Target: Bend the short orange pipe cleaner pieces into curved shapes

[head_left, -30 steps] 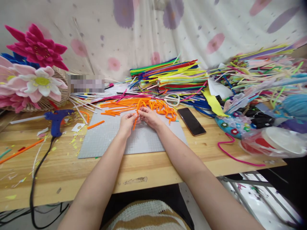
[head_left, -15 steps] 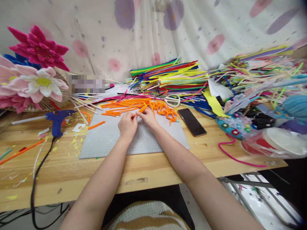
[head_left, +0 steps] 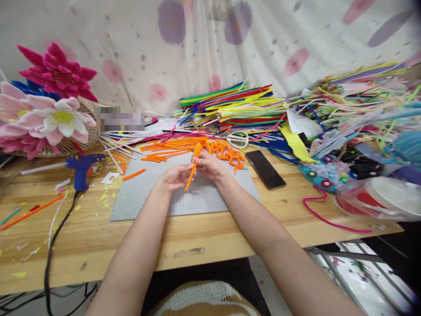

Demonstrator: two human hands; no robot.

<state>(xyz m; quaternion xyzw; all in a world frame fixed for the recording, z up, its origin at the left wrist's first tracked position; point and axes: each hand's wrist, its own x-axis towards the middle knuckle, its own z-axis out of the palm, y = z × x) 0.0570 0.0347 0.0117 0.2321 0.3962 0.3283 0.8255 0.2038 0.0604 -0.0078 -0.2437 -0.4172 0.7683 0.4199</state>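
Both my hands meet over a grey cutting mat [head_left: 148, 197] on the wooden table. My left hand [head_left: 176, 177] and my right hand [head_left: 207, 165] pinch one orange pipe cleaner [head_left: 193, 167], which is folded into a loop at its top and hangs down between them. Just behind my hands lies a heap of orange pipe cleaner pieces [head_left: 197, 147], some straight, some bent. One short orange piece [head_left: 133, 174] lies alone on the mat's left part.
A blue glue gun [head_left: 80, 166] with a black cable lies at the left. Fabric flowers [head_left: 49, 109] stand behind it. White scissors [head_left: 238, 139], a black phone [head_left: 265, 169], stacks of coloured pipe cleaners [head_left: 237, 105], a pink pipe cleaner [head_left: 329, 215] and a plastic tub [head_left: 378, 197] fill the right.
My hands came off the mat and lifted a little. The orange pipe cleaner now stands folded with its loop up; the camera tipped slightly.
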